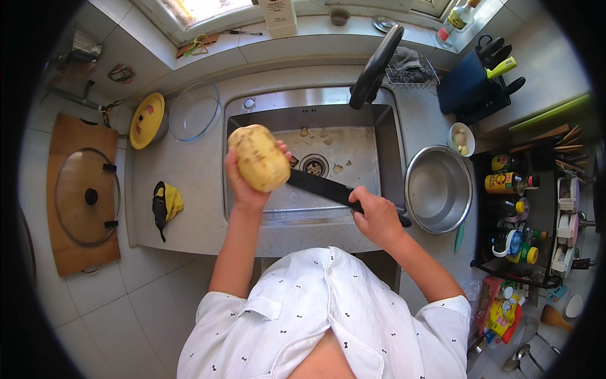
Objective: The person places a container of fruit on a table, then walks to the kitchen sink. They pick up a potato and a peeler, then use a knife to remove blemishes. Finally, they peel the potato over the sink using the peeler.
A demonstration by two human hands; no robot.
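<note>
A large potato (259,158), pale yellow with brown spots on its surface, rests in my left hand (251,192) over the left part of the stainless steel sink (303,215). My right hand (378,219) grips the handle of a black-bladed kitchen knife (322,188) above the front right of the sink. The knife's far end is at the potato's lower right side; whether it touches cannot be told. Peel scraps (337,168) lie on the sink floor around the drain (314,166).
Right of the sink are a metal basin (438,189), a small white bowl (460,139) with peeled garlic cloves, and a knife block (468,85). A black faucet (376,66) leans over the sink's back. A glass bowl (194,111) and a yellow-lidded pot (147,121) stand left.
</note>
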